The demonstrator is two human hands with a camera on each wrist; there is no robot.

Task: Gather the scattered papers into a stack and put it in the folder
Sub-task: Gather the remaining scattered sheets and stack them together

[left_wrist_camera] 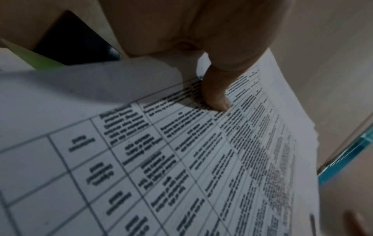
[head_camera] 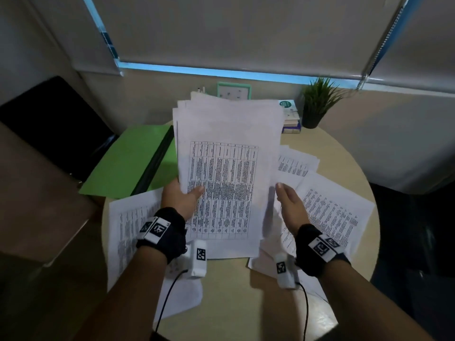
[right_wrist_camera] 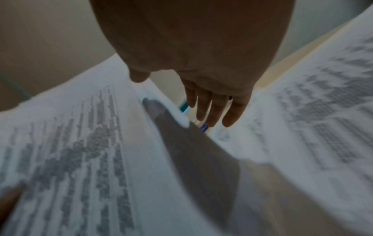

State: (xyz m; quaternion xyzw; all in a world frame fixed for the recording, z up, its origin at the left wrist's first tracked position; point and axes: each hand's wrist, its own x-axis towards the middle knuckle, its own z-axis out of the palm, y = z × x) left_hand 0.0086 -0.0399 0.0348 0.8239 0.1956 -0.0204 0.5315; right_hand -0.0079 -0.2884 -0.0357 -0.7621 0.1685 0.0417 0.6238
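White stack [head_camera: 221,168] raised over the table [head_camera: 234,303], beside the green folder [head_camera: 128,161]; left hand [head_camera: 181,199] pinches its edge. Left wrist: thumb [left_wrist_camera: 216,94] presses the top sheet. Right wrist: right hand [right_wrist_camera: 201,63] flat, holding nothing; it should square the free edge.

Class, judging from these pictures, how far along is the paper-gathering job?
Partly done: the left hand grips a sizeable stack of papers. The right hand is open beside it. Loose sheets remain on the round table, and the green folder holds nothing yet.
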